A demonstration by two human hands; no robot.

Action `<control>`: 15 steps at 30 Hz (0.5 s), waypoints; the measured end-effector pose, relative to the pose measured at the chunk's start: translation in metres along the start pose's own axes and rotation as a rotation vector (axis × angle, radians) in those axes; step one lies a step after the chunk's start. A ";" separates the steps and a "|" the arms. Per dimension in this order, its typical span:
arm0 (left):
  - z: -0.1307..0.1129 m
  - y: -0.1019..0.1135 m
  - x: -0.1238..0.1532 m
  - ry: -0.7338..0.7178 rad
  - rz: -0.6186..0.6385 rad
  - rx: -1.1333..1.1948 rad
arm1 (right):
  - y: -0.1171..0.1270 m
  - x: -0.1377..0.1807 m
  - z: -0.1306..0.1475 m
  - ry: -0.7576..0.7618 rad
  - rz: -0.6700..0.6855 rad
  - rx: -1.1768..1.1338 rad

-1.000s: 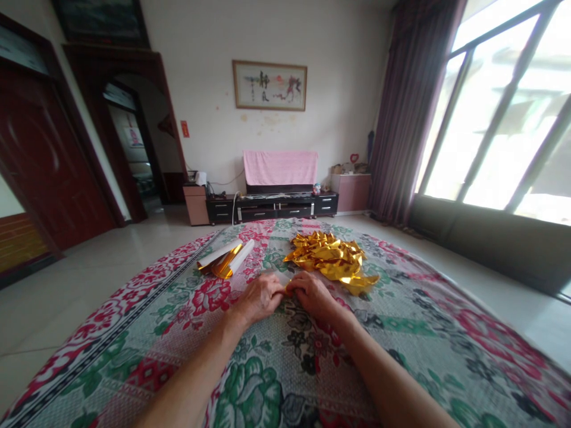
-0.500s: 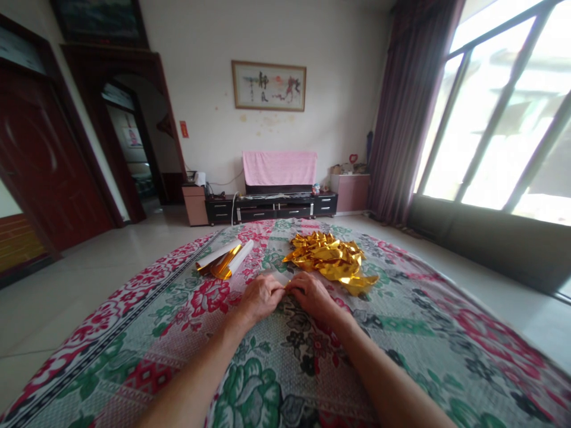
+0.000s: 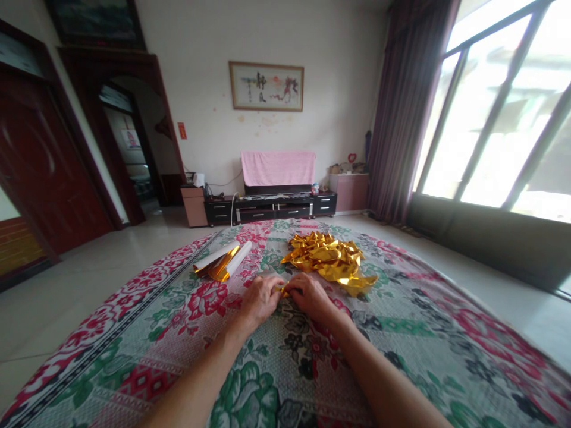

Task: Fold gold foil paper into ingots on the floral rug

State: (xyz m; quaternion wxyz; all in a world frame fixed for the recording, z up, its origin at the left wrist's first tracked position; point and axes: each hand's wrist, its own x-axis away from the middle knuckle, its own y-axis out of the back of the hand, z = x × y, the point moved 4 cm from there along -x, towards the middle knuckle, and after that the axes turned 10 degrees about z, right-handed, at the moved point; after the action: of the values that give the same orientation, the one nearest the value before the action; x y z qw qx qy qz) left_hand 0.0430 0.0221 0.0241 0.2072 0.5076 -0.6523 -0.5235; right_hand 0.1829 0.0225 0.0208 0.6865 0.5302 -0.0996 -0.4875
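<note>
My left hand [image 3: 263,297] and my right hand [image 3: 309,295] meet over the middle of the table, fingers bent and pinched close together. Between their fingertips shows a small piece of gold foil paper [image 3: 284,290], mostly hidden by the fingers. Just beyond my right hand lies a heap of folded gold foil paper pieces [image 3: 328,257]. Past my left hand rest curled sheets of gold foil paper [image 3: 223,261], their white backs partly turned outward.
A flowered tablecloth [image 3: 250,386] covers the round table. Behind it stands a low black TV cabinet [image 3: 272,208], with a pink cloth [image 3: 279,168] draped over the screen. A purple curtain [image 3: 401,107] hangs beside the bright window on the right.
The white side of the paper showing behind my fingers is no longer visible, and more gold shows between them. My hands stay in nearly the same place; the view shifts slightly.
</note>
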 end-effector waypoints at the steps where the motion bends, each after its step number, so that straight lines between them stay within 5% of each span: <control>1: -0.001 0.000 0.000 -0.013 0.003 0.005 | 0.000 0.000 0.000 -0.003 0.001 -0.002; 15: 0.004 -0.004 -0.004 0.120 -0.007 0.075 | 0.002 -0.002 0.000 -0.035 0.047 -0.001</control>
State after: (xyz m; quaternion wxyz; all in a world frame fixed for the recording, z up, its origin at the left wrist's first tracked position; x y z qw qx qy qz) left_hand 0.0431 0.0284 0.0198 0.2251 0.5476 -0.6561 -0.4680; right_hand 0.1834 0.0240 0.0232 0.6960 0.5191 -0.1237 -0.4804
